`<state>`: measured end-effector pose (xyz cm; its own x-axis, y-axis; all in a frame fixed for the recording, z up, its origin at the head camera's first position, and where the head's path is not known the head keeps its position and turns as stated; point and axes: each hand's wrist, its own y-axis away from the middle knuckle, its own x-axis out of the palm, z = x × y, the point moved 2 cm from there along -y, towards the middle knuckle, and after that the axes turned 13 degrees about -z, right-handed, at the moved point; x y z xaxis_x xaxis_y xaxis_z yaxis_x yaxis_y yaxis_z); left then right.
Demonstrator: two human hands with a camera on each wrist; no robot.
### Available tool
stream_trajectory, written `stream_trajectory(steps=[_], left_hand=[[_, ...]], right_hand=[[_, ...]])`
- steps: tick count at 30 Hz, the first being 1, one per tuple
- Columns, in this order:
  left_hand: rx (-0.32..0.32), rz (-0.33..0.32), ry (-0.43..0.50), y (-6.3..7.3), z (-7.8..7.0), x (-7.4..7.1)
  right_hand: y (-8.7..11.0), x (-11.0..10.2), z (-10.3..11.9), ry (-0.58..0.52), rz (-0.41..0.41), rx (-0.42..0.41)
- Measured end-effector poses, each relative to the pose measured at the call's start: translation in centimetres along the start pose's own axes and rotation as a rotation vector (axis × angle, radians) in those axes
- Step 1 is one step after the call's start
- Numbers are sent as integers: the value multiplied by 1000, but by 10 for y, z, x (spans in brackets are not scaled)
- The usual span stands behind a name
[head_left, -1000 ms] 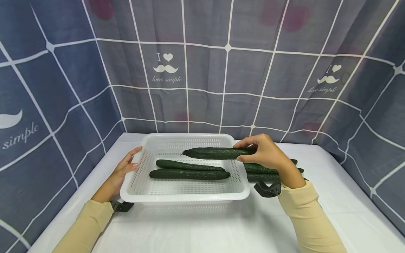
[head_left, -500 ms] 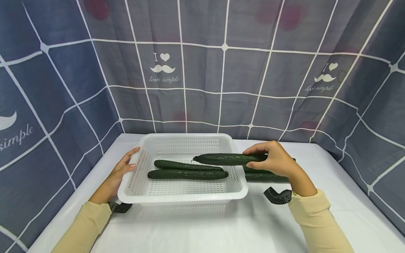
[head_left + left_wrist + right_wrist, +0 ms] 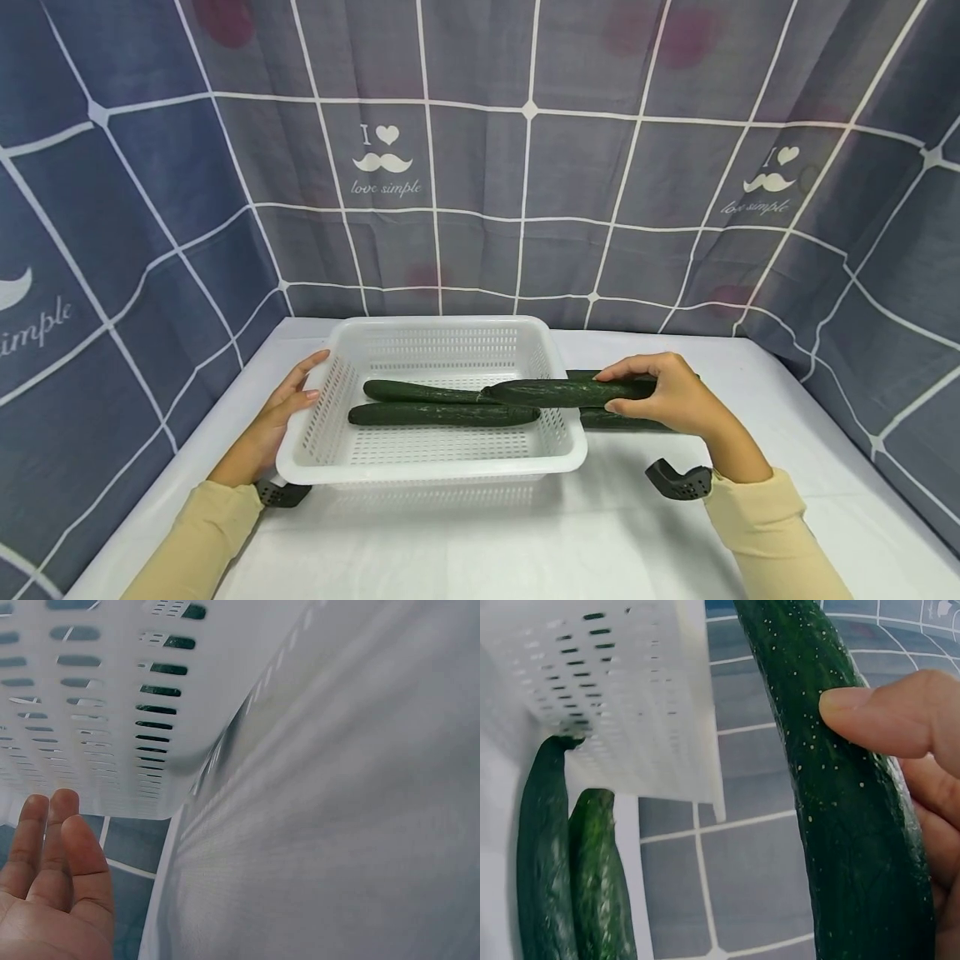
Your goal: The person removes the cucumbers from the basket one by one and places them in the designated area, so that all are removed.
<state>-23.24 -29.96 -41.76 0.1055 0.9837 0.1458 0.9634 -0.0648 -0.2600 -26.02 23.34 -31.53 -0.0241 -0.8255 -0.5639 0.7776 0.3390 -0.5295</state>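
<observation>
My right hand (image 3: 678,396) pinches a long dark green cucumber (image 3: 566,392) near its right end, thumb in front and fingers behind. The cucumber is level, its left part over the right rim of a white perforated plastic basket (image 3: 431,473). Inside the basket lie two more cucumbers, a rear one (image 3: 420,391) and a front one (image 3: 442,415). On the table right of the basket, partly hidden by my hand, are other cucumbers (image 3: 618,420). At the basket's left side is my left hand (image 3: 277,412), its extended fingers (image 3: 82,851) against the outer wall.
A white cloth (image 3: 450,550) covers the table. Behind and at both sides hangs a grey-blue checked curtain (image 3: 480,183). In the right wrist view, two cucumbers (image 3: 544,847) lie on the cloth close beside the basket wall.
My right hand has moved right and lower with the cucumber, from above the basket to over its right rim and the cucumbers beside it. The left hand stays at the basket.
</observation>
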Motion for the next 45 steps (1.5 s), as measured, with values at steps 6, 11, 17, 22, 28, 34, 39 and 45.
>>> stream_trajectory(steps=[6,11,17,22,28,34,39,45], left_hand=[[-12,-14,-31,-1,1,-1],[-22,-23,-51,-1,1,-2],[-23,-21,-49,0,0,-2],[-32,-29,-54,-1,1,-2],[-27,-23,-65,-2,2,-3],[-41,-34,-70,-2,2,-3],[-46,-26,-62,-1,1,-4],[-30,-16,-47,-2,2,-4]], right_hand=[[8,-5,-6,-10,-6,10],[13,-8,-11,4,-14,6],[18,-15,-19,10,-21,7],[22,-22,-25,21,-22,21],[26,-30,-34,39,-18,34],[29,-38,-39,30,-11,42],[30,-44,-42,43,0,51],[32,-53,-49,41,10,51]])
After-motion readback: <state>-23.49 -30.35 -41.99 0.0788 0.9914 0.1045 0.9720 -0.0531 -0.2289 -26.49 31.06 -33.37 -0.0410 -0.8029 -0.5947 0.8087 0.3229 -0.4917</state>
